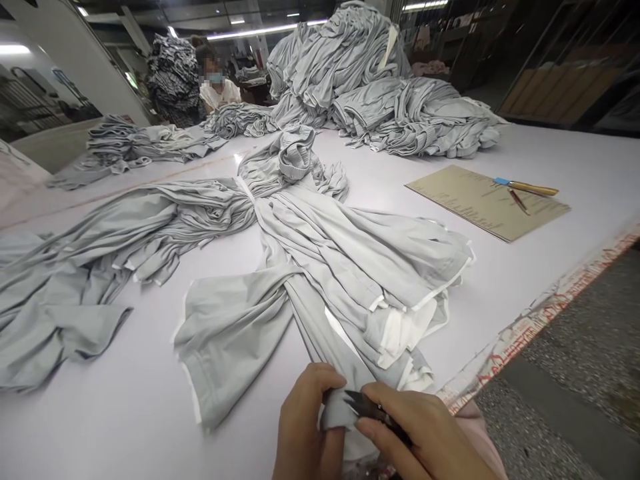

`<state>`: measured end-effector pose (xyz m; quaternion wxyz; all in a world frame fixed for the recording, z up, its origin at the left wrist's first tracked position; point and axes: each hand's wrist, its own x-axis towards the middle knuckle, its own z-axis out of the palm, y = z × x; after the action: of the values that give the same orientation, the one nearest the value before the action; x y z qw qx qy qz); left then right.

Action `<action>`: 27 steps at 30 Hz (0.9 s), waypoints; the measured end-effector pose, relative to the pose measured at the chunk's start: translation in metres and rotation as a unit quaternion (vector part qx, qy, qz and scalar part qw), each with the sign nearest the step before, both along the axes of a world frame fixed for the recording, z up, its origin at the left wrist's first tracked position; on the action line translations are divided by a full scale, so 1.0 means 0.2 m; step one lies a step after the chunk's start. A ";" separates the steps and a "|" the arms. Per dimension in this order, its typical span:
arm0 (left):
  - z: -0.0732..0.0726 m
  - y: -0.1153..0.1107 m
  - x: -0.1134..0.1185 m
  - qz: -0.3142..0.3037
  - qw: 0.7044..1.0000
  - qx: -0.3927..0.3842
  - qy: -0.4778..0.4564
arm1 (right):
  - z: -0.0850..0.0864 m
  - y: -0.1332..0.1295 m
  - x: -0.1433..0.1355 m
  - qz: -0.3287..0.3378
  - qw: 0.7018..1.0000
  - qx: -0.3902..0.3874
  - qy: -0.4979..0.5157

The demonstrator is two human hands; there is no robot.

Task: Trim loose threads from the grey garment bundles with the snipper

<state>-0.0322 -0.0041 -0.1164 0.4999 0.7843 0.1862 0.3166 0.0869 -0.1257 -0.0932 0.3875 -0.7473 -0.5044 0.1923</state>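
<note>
Grey garments [320,233], bunched at a white tie, spread over the table [540,267] in front of me. My left hand [311,417] is closed on the lower end of one grey garment leg, with the cloth pinched between thumb and fingers. Dark thread snips [377,412] are gripped in my right hand [425,427], their pointed blades against the cloth beside my left thumb. White edging shows along several hems. Part of the held cloth is hidden behind my fingers.
A tall heap of grey garments [345,60] stands at the back, with more grey cloth [75,253] at left. A brown cardboard sheet [465,200] bears a yellow-handled tool [533,189] and a pen [519,201]. The table edge [540,310] runs along the right. A masked person [219,92] is beyond.
</note>
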 end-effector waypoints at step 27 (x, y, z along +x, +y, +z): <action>0.05 -0.05 0.00 0.066 0.988 -0.134 0.027 | 0.01 -0.01 0.00 0.007 0.999 -0.027 0.033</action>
<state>-0.0324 -0.0132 -0.1065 0.5729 0.7046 0.2917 0.3004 0.0860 -0.1273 -0.0917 0.3827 -0.7470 -0.4911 0.2332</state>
